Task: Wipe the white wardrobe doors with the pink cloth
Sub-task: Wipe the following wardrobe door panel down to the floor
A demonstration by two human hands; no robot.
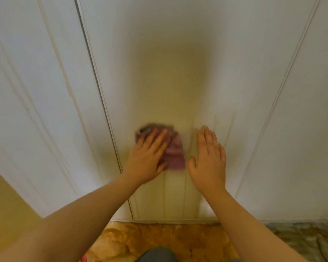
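While our flat left grip presses the pink cloth, we brace the flat right grip on the door.

Soft, warm, rather dim light falls on the white wardrobe doors. They are paler and cooler toward 12 o'clock, and a broad, soft-edged yellowish shadow darkens the centre. Motion blur smears the pink cloth and the left hand; the right hand is sharper. Wide-angle distortion splays the door seams outward toward 9 and 3 o'clock. The floor at 6 o'clock looks soft and blotchy.
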